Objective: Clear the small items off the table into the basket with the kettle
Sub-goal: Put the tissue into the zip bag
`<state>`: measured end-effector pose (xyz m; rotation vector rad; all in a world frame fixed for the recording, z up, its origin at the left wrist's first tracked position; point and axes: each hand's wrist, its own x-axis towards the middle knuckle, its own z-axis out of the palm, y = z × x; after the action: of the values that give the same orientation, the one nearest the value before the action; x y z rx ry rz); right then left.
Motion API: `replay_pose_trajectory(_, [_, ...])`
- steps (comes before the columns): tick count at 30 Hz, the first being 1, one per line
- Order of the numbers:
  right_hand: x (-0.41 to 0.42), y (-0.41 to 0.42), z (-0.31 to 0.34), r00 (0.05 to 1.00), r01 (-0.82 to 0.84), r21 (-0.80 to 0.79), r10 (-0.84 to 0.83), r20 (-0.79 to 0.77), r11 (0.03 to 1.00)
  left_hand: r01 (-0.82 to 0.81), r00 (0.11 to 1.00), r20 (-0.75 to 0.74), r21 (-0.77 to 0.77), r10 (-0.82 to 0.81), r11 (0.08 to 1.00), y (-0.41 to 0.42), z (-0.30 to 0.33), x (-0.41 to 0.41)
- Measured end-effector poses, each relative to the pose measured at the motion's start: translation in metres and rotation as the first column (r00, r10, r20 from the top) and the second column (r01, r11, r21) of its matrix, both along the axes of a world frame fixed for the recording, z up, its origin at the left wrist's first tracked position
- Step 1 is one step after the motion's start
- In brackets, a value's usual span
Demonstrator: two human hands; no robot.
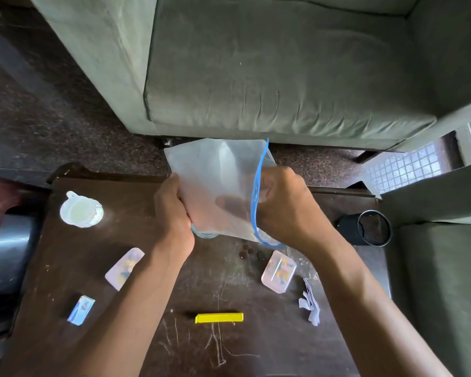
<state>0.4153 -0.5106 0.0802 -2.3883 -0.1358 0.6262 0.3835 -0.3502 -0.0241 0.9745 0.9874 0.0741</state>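
Both hands hold a frosted zip bag [215, 183] with a blue seal above the dark wooden table [174, 295]. My left hand [174, 213] grips its left edge. My right hand [280, 205] grips the blue-sealed mouth, fingers reaching inside. On the table lie a white measuring cup [79, 210], two clear plastic cases [124, 268] [278, 270], a small blue-white box [80, 310], a yellow clip [218, 317], folded paper slips [310, 303] and several small dark round pieces [249, 253]. A clear round object [203, 234] peeks out under the bag.
A black mesh pen cup [370, 227] lies on its side at the table's right edge. A green sofa [269, 63] stands beyond the table, and a second green seat [441, 268] at right. A shiny metal object [8, 246] sits at left. No basket shows.
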Motion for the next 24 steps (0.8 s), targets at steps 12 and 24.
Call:
replay_pose_trajectory(12, [0.009, -0.035, -0.022, 0.987, 0.067, -0.178, -0.04, 0.154, 0.982, 0.046, 0.996, 0.074, 0.17, -0.059, 0.984, -0.016, -0.012, -0.001])
replay_pose_trajectory(24, [0.01, -0.089, 0.009, 0.931, 0.252, -0.061, -0.224, 0.29, 0.966, 0.275, 0.95, 0.118, 0.118, -0.289, 0.954, -0.037, -0.032, 0.001])
